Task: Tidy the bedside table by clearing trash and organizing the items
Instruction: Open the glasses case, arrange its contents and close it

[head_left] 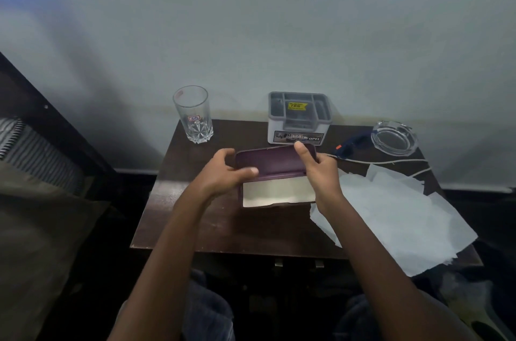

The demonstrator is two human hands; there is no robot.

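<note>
we hold the purple case open just in front of the grey organizer: left hand grips its left end, right hand pinches the lid's right edge. a careless push could send it into the glass left of the organizer.

- Table top: dark wood, smooth, with a dull sheen on my side.
- Tumbler: clear glass, glossy, with cut facets at the base.
- Organiser box: grey and white plastic, matt; yellow sticker looks like glossy paper.
- Ashtray: thick clear glass, shiny.
- Purple case I hold: smooth, matt, plastic-looking; pale lining is matt, cloth or paper, I cannot tell.
- Sheets: thin white paper, creased.
</note>
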